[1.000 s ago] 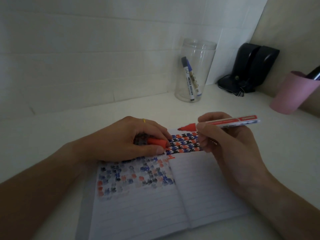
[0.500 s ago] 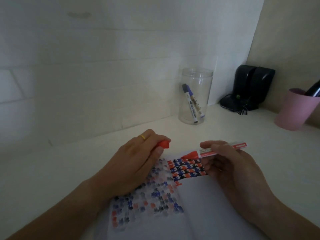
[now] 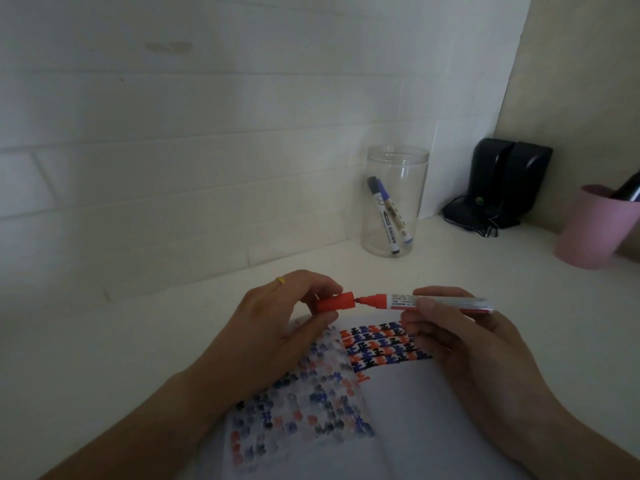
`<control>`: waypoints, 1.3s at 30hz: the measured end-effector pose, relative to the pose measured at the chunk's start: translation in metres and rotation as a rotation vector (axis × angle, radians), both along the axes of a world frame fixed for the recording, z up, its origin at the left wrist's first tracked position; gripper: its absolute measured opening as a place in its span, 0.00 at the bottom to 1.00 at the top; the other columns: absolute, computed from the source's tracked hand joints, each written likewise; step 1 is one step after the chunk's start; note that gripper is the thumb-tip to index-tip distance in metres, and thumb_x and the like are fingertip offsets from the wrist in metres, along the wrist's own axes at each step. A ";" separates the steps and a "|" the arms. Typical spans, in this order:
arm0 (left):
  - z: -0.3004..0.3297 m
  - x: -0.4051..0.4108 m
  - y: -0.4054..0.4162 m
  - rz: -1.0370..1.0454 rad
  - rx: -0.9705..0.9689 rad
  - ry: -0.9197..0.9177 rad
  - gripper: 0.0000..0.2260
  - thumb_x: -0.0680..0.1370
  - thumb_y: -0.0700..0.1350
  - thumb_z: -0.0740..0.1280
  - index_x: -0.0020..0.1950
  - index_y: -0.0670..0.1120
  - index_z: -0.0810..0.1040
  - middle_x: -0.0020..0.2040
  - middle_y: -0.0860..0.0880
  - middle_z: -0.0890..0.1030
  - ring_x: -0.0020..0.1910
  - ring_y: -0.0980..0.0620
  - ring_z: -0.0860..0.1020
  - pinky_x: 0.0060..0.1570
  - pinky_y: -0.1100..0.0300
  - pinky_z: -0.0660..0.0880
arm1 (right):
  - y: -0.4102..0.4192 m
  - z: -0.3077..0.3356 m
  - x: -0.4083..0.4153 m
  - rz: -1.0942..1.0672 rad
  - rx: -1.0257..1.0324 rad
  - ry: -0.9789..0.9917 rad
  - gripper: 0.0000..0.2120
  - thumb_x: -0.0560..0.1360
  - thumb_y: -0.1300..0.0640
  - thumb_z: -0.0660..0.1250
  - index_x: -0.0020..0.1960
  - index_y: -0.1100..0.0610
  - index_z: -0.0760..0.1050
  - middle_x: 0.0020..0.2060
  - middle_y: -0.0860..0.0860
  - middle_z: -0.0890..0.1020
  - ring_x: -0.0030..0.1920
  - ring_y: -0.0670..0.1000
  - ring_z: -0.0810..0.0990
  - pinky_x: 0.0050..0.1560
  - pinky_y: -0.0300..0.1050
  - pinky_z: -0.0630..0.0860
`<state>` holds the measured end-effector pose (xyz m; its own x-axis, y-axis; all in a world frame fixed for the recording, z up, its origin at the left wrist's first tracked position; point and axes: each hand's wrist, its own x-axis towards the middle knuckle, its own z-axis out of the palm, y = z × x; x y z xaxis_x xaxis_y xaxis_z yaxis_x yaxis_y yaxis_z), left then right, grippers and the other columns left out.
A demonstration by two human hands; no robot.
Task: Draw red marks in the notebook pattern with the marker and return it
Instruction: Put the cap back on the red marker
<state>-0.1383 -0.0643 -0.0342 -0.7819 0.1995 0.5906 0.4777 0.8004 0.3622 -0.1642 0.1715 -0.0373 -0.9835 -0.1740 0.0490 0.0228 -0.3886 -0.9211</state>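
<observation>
The open notebook (image 3: 408,420) lies on the white desk, with a red, blue and black pattern (image 3: 377,348) at the top of its right page and faded bleed-through marks on the left page. My right hand (image 3: 460,344) holds the red marker (image 3: 433,302) level above the notebook, tip pointing left. My left hand (image 3: 277,327) pinches the red cap (image 3: 335,302), whose open end sits right at the marker's tip. The tip is still visible between cap and barrel.
A clear jar (image 3: 394,202) with two markers in it stands against the tiled wall. Black speakers (image 3: 505,181) with cables sit in the corner. A pink cup (image 3: 595,230) holding a dark object is at the right edge.
Both hands rose off the page. The left hand brought the cap up from the notebook to the marker's tip, and the marker turned level. The camera view tilted upward.
</observation>
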 end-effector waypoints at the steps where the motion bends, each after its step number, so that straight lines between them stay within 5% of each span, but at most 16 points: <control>1: 0.000 0.000 0.000 -0.004 -0.007 0.002 0.12 0.77 0.44 0.75 0.60 0.49 0.82 0.51 0.61 0.81 0.55 0.67 0.77 0.55 0.81 0.69 | 0.000 0.000 0.000 0.010 0.009 0.003 0.13 0.61 0.58 0.76 0.45 0.59 0.86 0.39 0.61 0.88 0.38 0.52 0.86 0.38 0.38 0.83; 14: 0.003 0.009 0.011 -0.093 0.088 -0.011 0.13 0.81 0.54 0.63 0.58 0.49 0.83 0.49 0.62 0.82 0.52 0.66 0.80 0.49 0.79 0.72 | 0.001 -0.001 0.002 0.110 0.027 0.060 0.32 0.53 0.44 0.85 0.48 0.65 0.86 0.42 0.64 0.88 0.39 0.53 0.87 0.40 0.38 0.82; 20: 0.003 0.013 0.013 -0.128 0.238 -0.046 0.11 0.82 0.53 0.64 0.52 0.51 0.83 0.35 0.55 0.84 0.31 0.54 0.82 0.34 0.74 0.73 | 0.004 0.000 0.004 0.151 0.036 0.109 0.30 0.54 0.46 0.85 0.49 0.64 0.87 0.43 0.63 0.89 0.40 0.54 0.88 0.42 0.38 0.83; 24: 0.001 0.014 0.015 -0.173 0.280 -0.074 0.10 0.82 0.52 0.62 0.48 0.52 0.81 0.27 0.56 0.79 0.24 0.58 0.77 0.32 0.73 0.71 | 0.007 0.005 0.006 0.153 0.131 0.215 0.25 0.59 0.46 0.82 0.49 0.62 0.87 0.45 0.63 0.89 0.45 0.58 0.89 0.47 0.42 0.83; 27: 0.002 0.013 0.013 -0.175 0.268 -0.088 0.09 0.83 0.52 0.64 0.49 0.52 0.82 0.31 0.59 0.81 0.29 0.61 0.80 0.35 0.73 0.72 | 0.008 0.010 0.006 0.156 0.197 0.249 0.22 0.60 0.47 0.82 0.48 0.60 0.88 0.44 0.62 0.89 0.44 0.59 0.89 0.47 0.44 0.83; 29: 0.002 0.008 0.011 -0.140 0.259 -0.045 0.08 0.82 0.50 0.66 0.54 0.52 0.84 0.42 0.63 0.85 0.42 0.64 0.84 0.43 0.74 0.74 | 0.005 0.009 0.007 0.180 0.290 0.231 0.18 0.60 0.50 0.82 0.44 0.61 0.87 0.41 0.62 0.89 0.40 0.56 0.88 0.43 0.41 0.83; 32: 0.003 0.008 0.014 -0.117 0.279 -0.025 0.14 0.81 0.52 0.67 0.66 0.53 0.81 0.44 0.62 0.84 0.46 0.60 0.84 0.49 0.72 0.76 | 0.000 0.006 0.013 0.317 0.412 0.206 0.12 0.66 0.61 0.81 0.47 0.63 0.83 0.43 0.65 0.88 0.44 0.67 0.87 0.46 0.51 0.82; 34: 0.002 0.010 0.016 -0.109 0.275 -0.027 0.18 0.82 0.55 0.63 0.71 0.53 0.76 0.43 0.59 0.83 0.45 0.57 0.84 0.48 0.69 0.78 | 0.000 0.006 0.016 0.366 0.392 0.171 0.15 0.70 0.66 0.76 0.56 0.61 0.79 0.44 0.66 0.88 0.46 0.69 0.86 0.50 0.57 0.80; 37: 0.000 0.010 0.011 -0.026 0.189 0.014 0.19 0.84 0.57 0.57 0.73 0.54 0.72 0.45 0.60 0.81 0.44 0.58 0.82 0.47 0.69 0.75 | 0.003 0.008 0.012 0.348 0.283 0.088 0.27 0.73 0.70 0.71 0.68 0.51 0.75 0.42 0.66 0.87 0.39 0.57 0.86 0.43 0.47 0.80; 39: 0.000 0.008 0.005 0.049 0.069 0.042 0.19 0.83 0.57 0.55 0.72 0.55 0.74 0.46 0.59 0.80 0.45 0.57 0.80 0.48 0.64 0.75 | 0.004 0.008 0.009 0.332 0.256 0.061 0.30 0.74 0.69 0.71 0.70 0.44 0.74 0.46 0.72 0.84 0.44 0.62 0.82 0.47 0.52 0.77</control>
